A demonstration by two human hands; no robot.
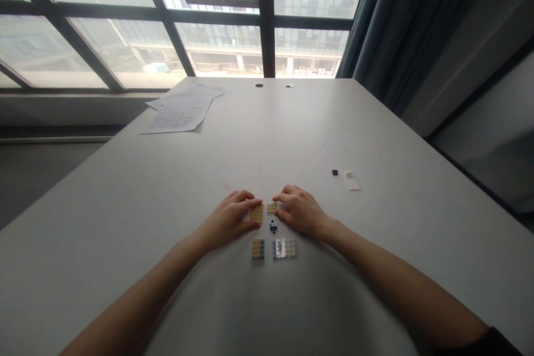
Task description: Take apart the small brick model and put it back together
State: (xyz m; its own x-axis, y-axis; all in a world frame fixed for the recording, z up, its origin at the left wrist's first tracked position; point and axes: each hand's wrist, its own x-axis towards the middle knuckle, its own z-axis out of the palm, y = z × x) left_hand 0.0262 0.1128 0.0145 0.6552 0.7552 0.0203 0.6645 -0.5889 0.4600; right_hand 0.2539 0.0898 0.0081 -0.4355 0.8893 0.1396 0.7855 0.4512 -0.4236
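Observation:
My left hand is closed on a tan studded toy-brick plate, its index finger at the far edge and thumb at the near edge. Just to the right lies a smaller tan studded plate, with the thumb and fingertips of my right hand pinching at its right side. Between and below the hands sits a small grey piece with dark ends. Nearer to me are a tan and dark grey studded block and, beside it, a studded piece with a shiny clear middle and pale right end.
On the white table, a small black piece lies off to the right, beside a white flat piece with a small white piece at its far end. Printed papers rest at the back left. A dark curtain hangs right.

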